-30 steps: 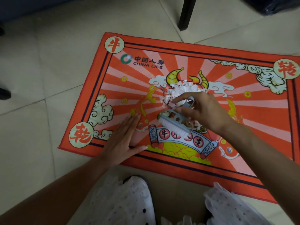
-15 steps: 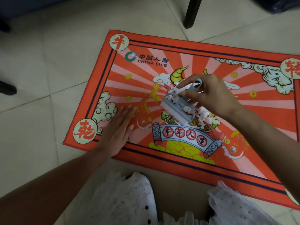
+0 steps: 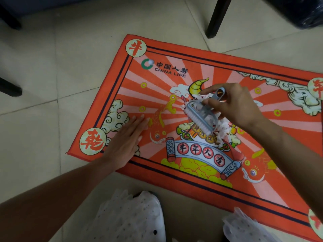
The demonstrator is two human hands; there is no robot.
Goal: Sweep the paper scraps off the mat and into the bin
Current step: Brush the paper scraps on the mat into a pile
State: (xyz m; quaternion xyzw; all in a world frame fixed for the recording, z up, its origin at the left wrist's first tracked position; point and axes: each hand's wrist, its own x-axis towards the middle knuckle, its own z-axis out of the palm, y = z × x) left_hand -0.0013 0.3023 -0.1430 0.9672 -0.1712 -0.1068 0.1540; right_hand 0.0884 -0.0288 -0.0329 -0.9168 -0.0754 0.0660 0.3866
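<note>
A red and orange printed mat (image 3: 201,182) lies on the tiled floor. Near its middle sits a heap of white paper scraps (image 3: 222,132), partly hidden by the brush and my hand. My right hand (image 3: 234,104) grips the handle of a small grey brush (image 3: 201,117) with white bristles, held tilted over the heap's left side. My left hand (image 3: 126,141) rests flat on the mat's near left part, fingers straight. A dark bin or bag (image 3: 300,11) shows at the top right corner.
A black furniture leg (image 3: 216,18) stands on the floor just beyond the mat's far edge. More dark legs (image 3: 10,89) are at the far left. White spotted fabric (image 3: 129,219) lies close in front of me below the mat.
My right hand carried the brush from the heap's near side up and over to its left side. The left hand stays flat on the mat. The camera shifted a little.
</note>
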